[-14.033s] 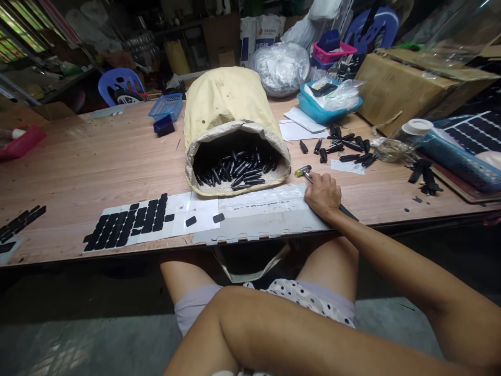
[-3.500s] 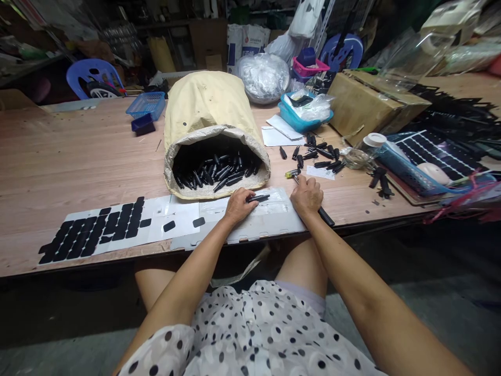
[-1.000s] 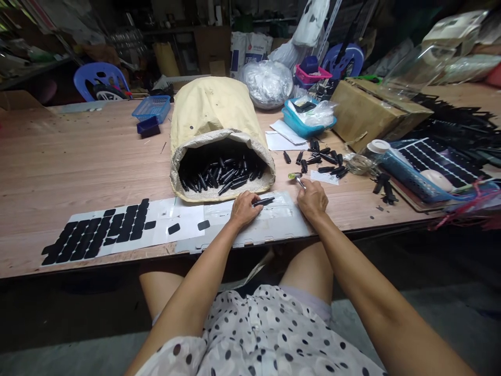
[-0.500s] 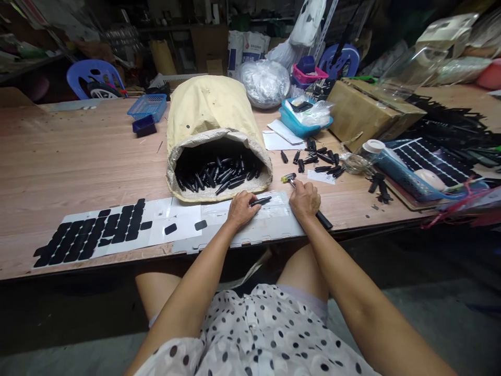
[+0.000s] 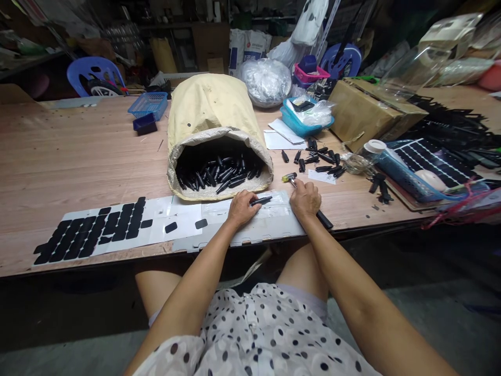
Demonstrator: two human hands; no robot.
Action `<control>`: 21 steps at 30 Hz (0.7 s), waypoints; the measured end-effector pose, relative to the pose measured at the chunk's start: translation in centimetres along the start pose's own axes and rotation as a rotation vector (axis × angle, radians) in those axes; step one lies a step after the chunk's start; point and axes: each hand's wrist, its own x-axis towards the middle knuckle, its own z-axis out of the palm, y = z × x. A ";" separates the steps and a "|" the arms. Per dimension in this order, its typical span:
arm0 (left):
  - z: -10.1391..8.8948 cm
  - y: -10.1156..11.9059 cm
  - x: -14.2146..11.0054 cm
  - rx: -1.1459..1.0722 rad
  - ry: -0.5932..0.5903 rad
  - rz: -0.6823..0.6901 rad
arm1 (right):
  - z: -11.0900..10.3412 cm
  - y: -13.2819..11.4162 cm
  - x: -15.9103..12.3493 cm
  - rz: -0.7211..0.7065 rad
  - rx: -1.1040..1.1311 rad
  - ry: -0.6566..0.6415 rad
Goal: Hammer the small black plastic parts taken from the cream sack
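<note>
My left hand (image 5: 241, 210) is closed on a slim black tapered part (image 5: 262, 200), resting on the clear plastic over the white board (image 5: 258, 235) at the table's front edge. To its right, my right hand (image 5: 305, 199) is wrapped round a small hammer (image 5: 288, 177). The hammer has a yellowish-tipped head, which points away from me, and a black handle end that shows below my palm. Just beyond my left hand a cream sack (image 5: 213, 102) lies on its side, its mouth towards me, with many similar black parts (image 5: 223, 172) inside.
Loose black pieces (image 5: 313, 156) lie right of the sack. White sheets with black rounded stickers (image 5: 84, 235) stretch along the front left edge. Further back are a blue basket (image 5: 148, 106), a teal basket (image 5: 305, 122) and a cardboard box (image 5: 371, 112). Another blue basket (image 5: 403, 172) stands at right.
</note>
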 end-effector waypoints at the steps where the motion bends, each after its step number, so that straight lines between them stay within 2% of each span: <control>1: 0.0 0.0 0.0 0.001 -0.002 -0.001 | 0.0 0.0 0.0 0.000 0.000 -0.001; 21: 0.3 -0.2 0.0 0.019 0.022 -0.002 | 0.0 0.0 -0.1 -0.005 0.009 0.000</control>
